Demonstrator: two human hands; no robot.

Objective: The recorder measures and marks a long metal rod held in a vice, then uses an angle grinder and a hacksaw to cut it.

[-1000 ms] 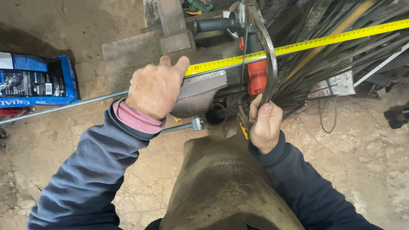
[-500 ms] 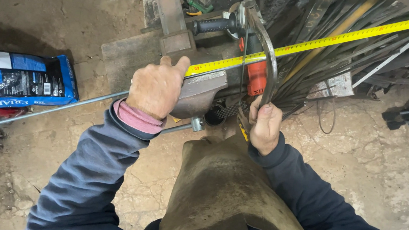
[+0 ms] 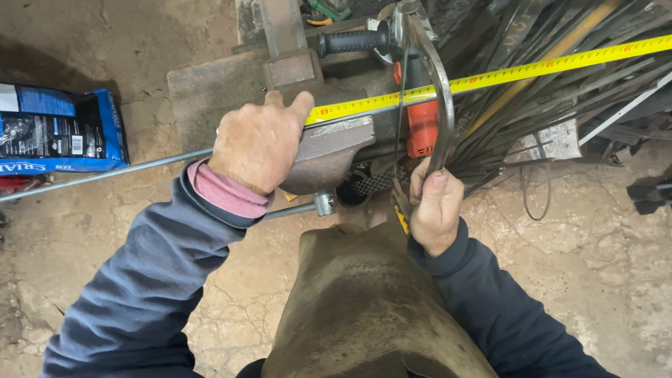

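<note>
My left hand (image 3: 258, 140) rests knuckles-up on the grey metal vise (image 3: 330, 149), forefinger pressing the yellow tape measure (image 3: 525, 69), which runs toward two o'clock. My right hand (image 3: 435, 210) is clenched around the hacksaw (image 3: 435, 76) handle, its curved steel frame reaching toward twelve. A thin rod (image 3: 94, 180) leaves the vise toward nine.

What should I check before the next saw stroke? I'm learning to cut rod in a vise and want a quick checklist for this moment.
1. Right hand gripping the hacksaw handle: ok.
2. Left hand resting on the vise, away from the blade: ok.
3. Tape measure laid along the work: ok.
4. Rod clamped tight: cannot tell.
5. Blade on the mark: cannot tell.
6. Leather apron covering the lap: ok.
</note>
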